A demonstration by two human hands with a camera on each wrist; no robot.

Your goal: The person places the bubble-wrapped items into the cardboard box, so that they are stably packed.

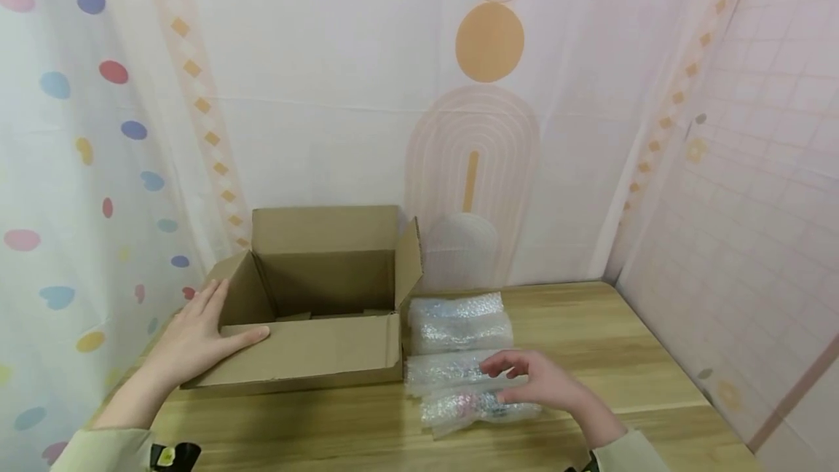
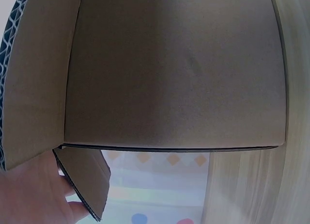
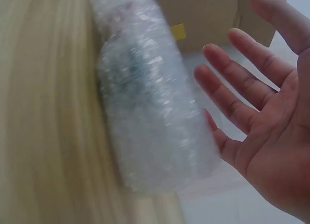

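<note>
Right hand (image 1: 534, 384) hovering open over bubble-wrapped bundle (image 1: 478, 408)
Bundle is lying lengthwise left-right, just beneath spread fingers; left hand (image 1: 197, 337) is resting flat on cardboard box (image 1: 308, 355).

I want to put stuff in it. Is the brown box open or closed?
Open. The cardboard box has its flaps standing up and spread outward, so the inside shows.

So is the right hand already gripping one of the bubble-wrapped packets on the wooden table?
No: the right hand is open with fingers spread beside the nearest bubble-wrapped packet, with a clear gap between them.
</note>
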